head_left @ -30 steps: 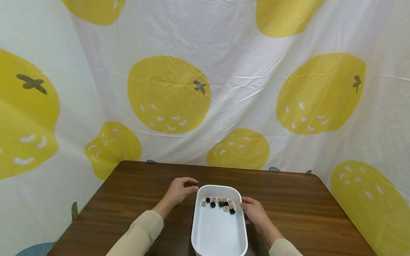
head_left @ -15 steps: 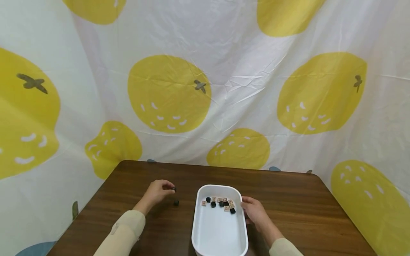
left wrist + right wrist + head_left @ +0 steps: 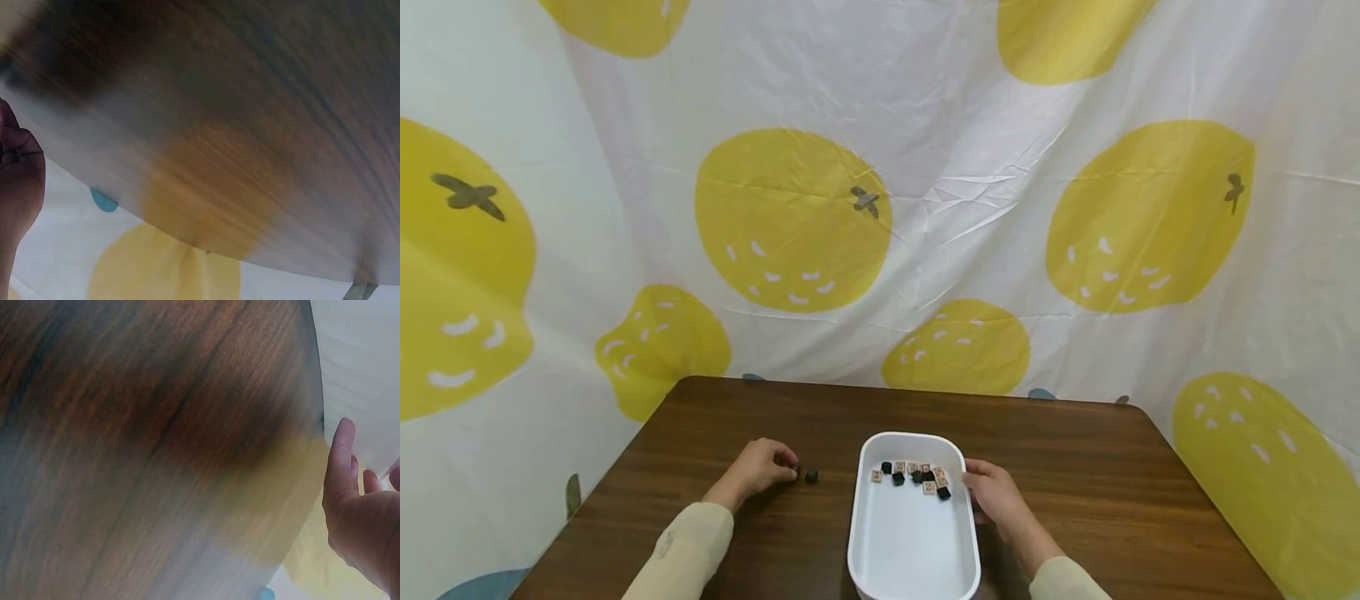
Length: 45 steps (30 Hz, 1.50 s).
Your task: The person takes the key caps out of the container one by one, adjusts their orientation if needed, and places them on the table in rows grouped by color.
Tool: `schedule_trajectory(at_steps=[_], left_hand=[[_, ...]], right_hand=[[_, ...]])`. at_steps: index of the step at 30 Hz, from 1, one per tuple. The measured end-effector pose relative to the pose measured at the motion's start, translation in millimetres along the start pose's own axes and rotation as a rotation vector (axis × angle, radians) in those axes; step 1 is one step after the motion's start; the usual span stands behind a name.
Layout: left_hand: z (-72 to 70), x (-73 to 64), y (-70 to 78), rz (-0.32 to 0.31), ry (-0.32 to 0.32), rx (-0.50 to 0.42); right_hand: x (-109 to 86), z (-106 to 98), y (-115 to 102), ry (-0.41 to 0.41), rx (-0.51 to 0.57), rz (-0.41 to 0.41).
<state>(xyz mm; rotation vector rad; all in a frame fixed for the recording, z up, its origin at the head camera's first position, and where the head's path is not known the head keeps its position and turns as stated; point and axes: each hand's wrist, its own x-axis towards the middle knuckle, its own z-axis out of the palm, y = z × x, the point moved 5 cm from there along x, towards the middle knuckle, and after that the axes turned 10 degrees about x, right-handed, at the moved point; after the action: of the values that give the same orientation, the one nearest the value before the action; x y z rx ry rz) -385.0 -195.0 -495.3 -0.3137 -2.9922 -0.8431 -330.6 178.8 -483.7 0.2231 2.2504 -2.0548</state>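
Over the table's left half, my left hand pinches a small black cube between thumb and fingertips, low at the tabletop. Just right of it, a second black cube lies on the wood. My right hand grips the right rim of a white oblong tray, thumb at the edge and fingers along the outer wall. Inside, near the far end, lie several black cubes and several light tiles with reddish marks. In the left wrist view the left hand shows only partly, and its cube cannot be made out.
The dark wooden table has rounded far corners. Behind it hangs a white cloth printed with yellow fruit, close along the table's back and sides. The tray stands near the middle front.
My left hand has moved left from beside the tray, carrying the black cube, then down next to the other cube on the table. The right hand and tray have stayed in place.
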Motion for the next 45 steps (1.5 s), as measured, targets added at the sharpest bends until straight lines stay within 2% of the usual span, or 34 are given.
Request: schedule_trajectory(at_steps=[10, 22, 30, 37, 41, 45], left_hand=[[7.1, -0.7, 3.3, 0.033, 0.000, 0.004], [9.0, 0.2, 6.6, 0.024, -0.009, 0.014], [6.2, -2.7, 6.6, -0.001, -0.030, -0.032], [1.7, -2.4, 4.8, -0.027, -0.008, -0.070], [-1.9, -0.1, 13.9, -0.014, 0.027, -0.087], [-4.0, 4.5, 31.2, 0.012, 0.078, -0.119]], right_hand=[[0.9, 0.1, 1.3, -0.002, 0.019, -0.008], [-0.1, 0.8, -1.0, -0.002, 0.026, -0.016], [-0.6, 1.1, -0.6, 0.000, 0.038, -0.015], [-0.5, 1.4, 1.2, 0.001, 0.041, -0.017], [-0.6, 0.9, 2.2, 0.005, 0.045, -0.019], [-1.3, 0.0, 1.0, 0.010, 0.034, -0.024]])
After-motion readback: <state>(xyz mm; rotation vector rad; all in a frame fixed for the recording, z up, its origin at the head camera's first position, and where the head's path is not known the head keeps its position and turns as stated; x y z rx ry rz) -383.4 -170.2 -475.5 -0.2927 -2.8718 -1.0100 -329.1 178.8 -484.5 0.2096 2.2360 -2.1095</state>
